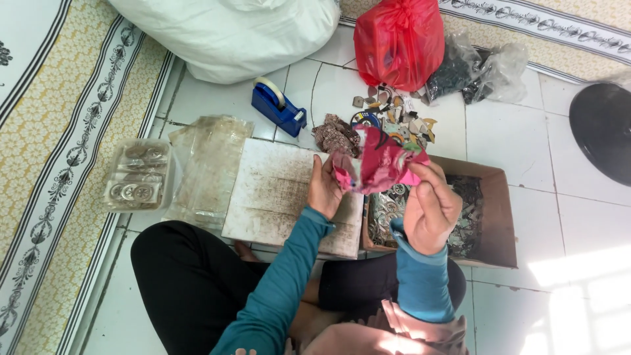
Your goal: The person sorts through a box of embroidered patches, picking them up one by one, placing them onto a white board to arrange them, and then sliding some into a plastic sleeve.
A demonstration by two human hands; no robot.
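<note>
Large white sack (pixel 230 33) at top, lying on tiled floor (pixel 513 138) beside patterned mat (pixel 59 131). Black round object (pixel 605 131) at right edge, partly out of view. Open cardboard box (pixel 496 217) right of centre, filled with small dark and metallic pieces. Stained white board (pixel 276 197) directly left of box, touching it along one side. Red plastic bag (pixel 397 39) at top centre, with clear bag of dark bits (pixel 473 72) just beside it. Stack of cloudy plastic sleeves (pixel 207 167) left of board; clear container of round metal discs (pixel 138 174) further left. Blue tape dispenser (pixel 279 108) above board. Loose scatter of small scraps (pixel 394 115) below red bag.

Crumpled pink plastic bag (pixel 378 167) held up over the seam between board and box. Left hand (pixel 323 190) closed on bag's left edge; right hand (pixel 430 207) pinching its right edge, fingers together on the plastic.
</note>
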